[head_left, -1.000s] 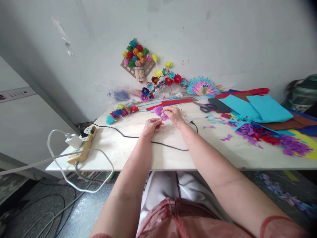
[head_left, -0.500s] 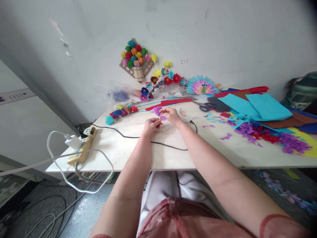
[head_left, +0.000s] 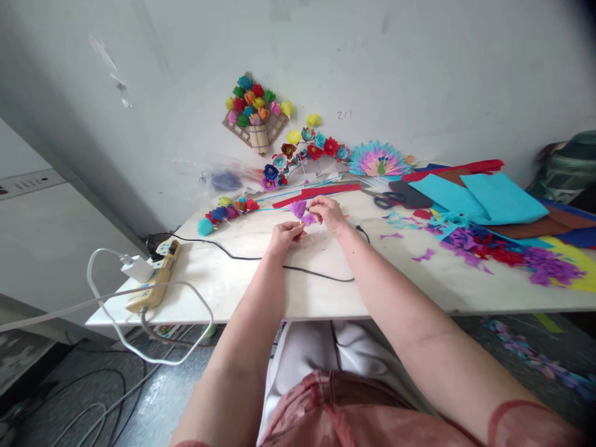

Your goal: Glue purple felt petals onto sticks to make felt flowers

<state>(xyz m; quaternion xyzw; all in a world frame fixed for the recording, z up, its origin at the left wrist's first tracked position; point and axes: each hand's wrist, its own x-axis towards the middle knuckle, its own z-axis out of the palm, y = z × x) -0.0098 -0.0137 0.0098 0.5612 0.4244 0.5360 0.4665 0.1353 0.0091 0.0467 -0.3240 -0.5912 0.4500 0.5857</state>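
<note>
A small purple paper flower (head_left: 298, 210) stands upright on its thin stem, above the middle of the table. My left hand (head_left: 287, 233) is closed, pinching the stem just under the petals. To the right of the bloom, my right hand (head_left: 326, 214) has its fingers curled together. Whatever may be between those fingertips is too small to make out. A purple paper petal (head_left: 308, 219) shows beside them, and I cannot tell whether they touch it. Cut purple paper pieces (head_left: 423, 255) lie on the table to the right.
Scissors (head_left: 389, 200), blue paper sheets (head_left: 505, 198) and coloured scraps (head_left: 503, 253) lie on the right. Finished paper flowers (head_left: 228, 211) rest at the left. A power strip (head_left: 156, 282) with a white charger sits by the left edge. A black cable (head_left: 242, 256) crosses the tabletop.
My right hand has drawn back slightly to the right, off the purple flower, whose bloom is now fully visible. My left hand stays nearly in place, holding the stem.
</note>
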